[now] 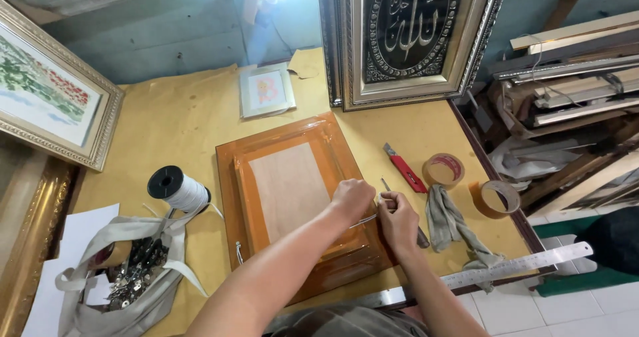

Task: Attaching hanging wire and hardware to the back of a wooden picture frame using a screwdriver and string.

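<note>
An orange-brown wooden picture frame (279, 134) lies face down on the paper-covered table, with a pale plywood backing board (290, 189) set in it. My left hand (352, 199) rests closed on the frame's right rail and pinches one end of a thin white cord (363, 220). My right hand (397, 218) sits just right of the frame, closed on the cord's other end and touching a thin metal tool (385, 185). The two hands are a few centimetres apart.
A red utility knife (405, 168), two tape rolls (445, 170) (496, 198), a grey rag (447, 222) and a steel ruler (516, 265) lie to the right. A white cord spool (178, 189) and a cloth bag of metal hangers (130, 277) are at left. Framed pictures (413, 37) (50, 97) lean at the back.
</note>
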